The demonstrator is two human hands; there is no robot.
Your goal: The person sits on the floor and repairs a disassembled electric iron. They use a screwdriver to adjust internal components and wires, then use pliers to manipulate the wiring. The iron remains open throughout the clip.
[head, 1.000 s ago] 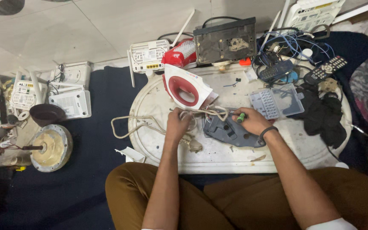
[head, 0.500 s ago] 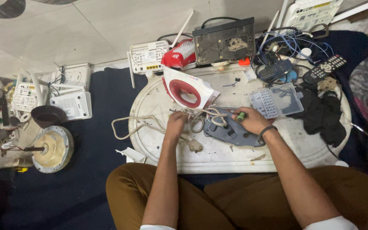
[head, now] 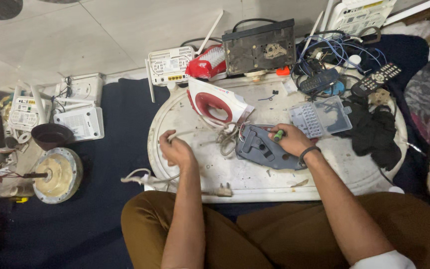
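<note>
Down from the head camera, a grey iron soleplate [head: 264,148] is lying flat on the round white tray [head: 185,112], near its middle, with a tangled pale power cord [head: 225,137] touching its left edge. Just behind the soleplate, the red-and-white iron body [head: 215,102] is sitting tilted on its side. The right hand [head: 290,141] is resting on the soleplate's far end, fingers closed around a green-handled screwdriver [head: 278,134]. Well left of the soleplate, the left hand [head: 176,149] is curling shut around the cord, wrist bent inward. Right of the soleplate, a clear bit case [head: 322,117] is lying open.
</note>
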